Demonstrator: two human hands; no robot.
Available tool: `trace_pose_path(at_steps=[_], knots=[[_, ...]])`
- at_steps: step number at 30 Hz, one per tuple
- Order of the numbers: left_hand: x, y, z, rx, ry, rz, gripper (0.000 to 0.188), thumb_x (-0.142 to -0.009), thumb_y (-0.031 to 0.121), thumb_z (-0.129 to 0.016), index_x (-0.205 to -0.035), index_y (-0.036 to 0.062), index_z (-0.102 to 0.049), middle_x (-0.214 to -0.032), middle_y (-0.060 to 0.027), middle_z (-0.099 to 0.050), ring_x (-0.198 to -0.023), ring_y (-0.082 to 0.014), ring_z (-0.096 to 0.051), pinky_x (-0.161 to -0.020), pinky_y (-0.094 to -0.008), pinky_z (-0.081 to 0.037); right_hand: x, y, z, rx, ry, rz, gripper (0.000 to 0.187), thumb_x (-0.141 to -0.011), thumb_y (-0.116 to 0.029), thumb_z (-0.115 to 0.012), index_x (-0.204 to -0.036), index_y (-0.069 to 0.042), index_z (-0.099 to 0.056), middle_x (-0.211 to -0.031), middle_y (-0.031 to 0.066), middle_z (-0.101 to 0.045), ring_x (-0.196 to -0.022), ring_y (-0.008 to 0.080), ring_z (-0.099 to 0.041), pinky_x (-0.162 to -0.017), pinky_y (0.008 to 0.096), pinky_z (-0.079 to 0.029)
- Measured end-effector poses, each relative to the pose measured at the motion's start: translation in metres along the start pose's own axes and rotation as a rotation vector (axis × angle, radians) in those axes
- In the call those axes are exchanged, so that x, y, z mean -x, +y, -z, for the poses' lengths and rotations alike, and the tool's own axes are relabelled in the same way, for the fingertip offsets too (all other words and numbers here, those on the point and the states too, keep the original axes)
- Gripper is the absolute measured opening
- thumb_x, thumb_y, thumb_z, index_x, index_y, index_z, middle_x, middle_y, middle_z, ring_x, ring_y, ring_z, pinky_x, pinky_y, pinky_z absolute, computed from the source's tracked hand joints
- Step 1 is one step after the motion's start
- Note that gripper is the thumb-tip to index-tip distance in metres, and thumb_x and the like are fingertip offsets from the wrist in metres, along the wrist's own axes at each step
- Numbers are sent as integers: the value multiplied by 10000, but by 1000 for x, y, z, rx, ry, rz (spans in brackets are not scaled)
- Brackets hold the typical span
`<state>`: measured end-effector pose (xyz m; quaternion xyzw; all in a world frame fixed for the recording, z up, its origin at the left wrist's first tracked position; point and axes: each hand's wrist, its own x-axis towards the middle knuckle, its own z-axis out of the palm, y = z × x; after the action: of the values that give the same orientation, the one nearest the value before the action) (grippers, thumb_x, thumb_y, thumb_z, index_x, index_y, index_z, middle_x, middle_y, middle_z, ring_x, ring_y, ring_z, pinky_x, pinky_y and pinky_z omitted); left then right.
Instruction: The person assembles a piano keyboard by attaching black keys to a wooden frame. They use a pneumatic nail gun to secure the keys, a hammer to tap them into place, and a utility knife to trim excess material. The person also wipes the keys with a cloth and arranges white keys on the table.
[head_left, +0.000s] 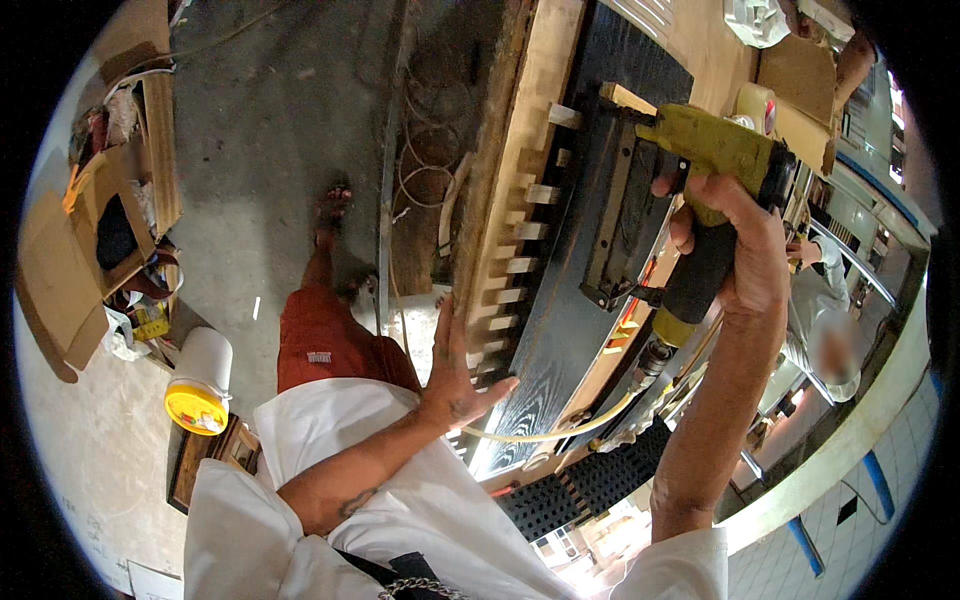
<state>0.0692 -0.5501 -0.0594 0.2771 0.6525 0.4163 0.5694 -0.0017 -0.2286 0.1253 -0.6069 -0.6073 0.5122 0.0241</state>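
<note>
My right hand [738, 240] grips the black handle of a yellow pneumatic nail gun [690, 190], whose black magazine presses against a dark wood-grain panel [560, 330]. A yellow air hose [560, 432] runs from the gun's base. My left hand [458, 372] lies flat, fingers spread, on the panel's near edge beside a pale wooden frame [520, 160] with a row of small wooden blocks [520, 265].
A white tub with a yellow lid [198, 385] and cardboard boxes [90, 230] stand on the concrete floor at left. A roll of tape [755, 100] lies on the bench beyond the gun. Another person [825, 320] in white works at right. My foot [335, 205] shows below.
</note>
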Motion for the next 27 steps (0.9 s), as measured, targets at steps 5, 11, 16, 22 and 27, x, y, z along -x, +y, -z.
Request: trace_pose_path(at_steps=[5,11,16,22,27], knots=[[1,-2,-2,121,-20,1,1345,-778,450,-858,-1568,-6,131,-1612,-335,-10,-1510,-475,-110,-1225,-537,-207,1,-4,3,26,-60,-10,392,-856,-147,-662,-1207,24,-623,-905,133,-712,-582,136,-607,-521,269,-479],[-3,15,18,-197,-79,-35,1314,-821,596,-763,-1549,-83,95,-1607,-353,-37,-1501,-487,-125,-1229,-536,-203,50,42,19,-187,-88,92,528,-864,-59,-665,-1378,-22,-550,-992,150,-712,-647,184,-655,-574,302,-524],[-31,58,52,-181,126,-26,1147,-881,583,-686,-1579,-52,-34,-1617,-343,-84,-1511,-477,-126,-1224,-544,-159,209,130,27,-389,118,88,699,-807,20,-722,-1458,-70,-484,-1093,134,-667,-839,186,-679,-632,322,-606],[-179,149,115,-514,340,-548,829,-940,587,-601,-1548,79,-359,-1631,-253,-207,-1501,-437,-221,-1206,-595,-198,406,273,-17,-586,632,-211,771,-741,98,-666,-1474,-42,-470,-1182,127,-649,-890,164,-641,-740,299,-571],[-254,170,139,-384,74,-671,397,-877,304,-758,-1128,-1,-723,-991,-63,-637,-746,-157,-586,-713,-336,-504,518,423,-72,-211,1053,-469,757,-773,76,-669,-1488,-26,-441,-1310,173,-610,-1162,259,-599,-991,361,-492]])
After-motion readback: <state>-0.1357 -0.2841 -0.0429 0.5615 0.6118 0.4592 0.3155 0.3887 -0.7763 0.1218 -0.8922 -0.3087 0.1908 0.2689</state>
